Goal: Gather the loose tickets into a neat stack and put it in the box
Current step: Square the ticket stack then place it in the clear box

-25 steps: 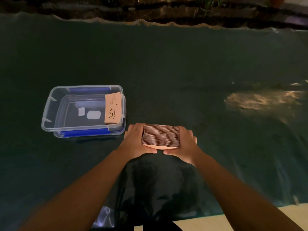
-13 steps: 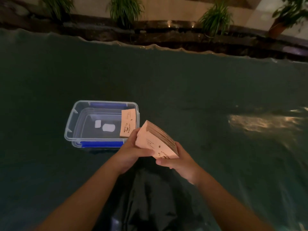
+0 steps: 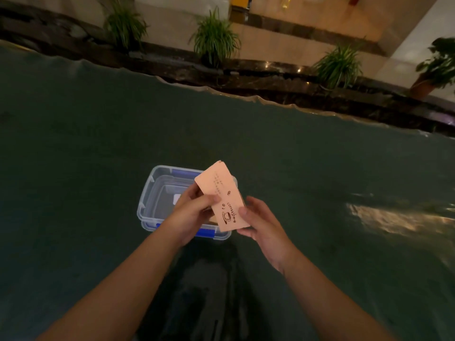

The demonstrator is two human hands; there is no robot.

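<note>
A stack of pale orange tickets (image 3: 222, 198), its face printed with a coffee cup drawing, is held tilted above the right part of a clear plastic box (image 3: 147, 200) with blue clips. My left hand (image 3: 190, 214) grips the stack's left edge with thumb on top. My right hand (image 3: 261, 221) holds its lower right corner. The stack and hands hide the box's right side and whatever lies there.
The box stands on a dark green cloth-covered table (image 3: 73, 168). Beyond the table's far edge runs a dark stone ledge (image 3: 270, 80) with several potted green plants (image 3: 214, 40). A bright reflection (image 3: 394, 217) lies on the cloth at the right.
Both hands lifted the stack off the table, turned its printed face up and carried it left over the box. The view has tilted upward.
</note>
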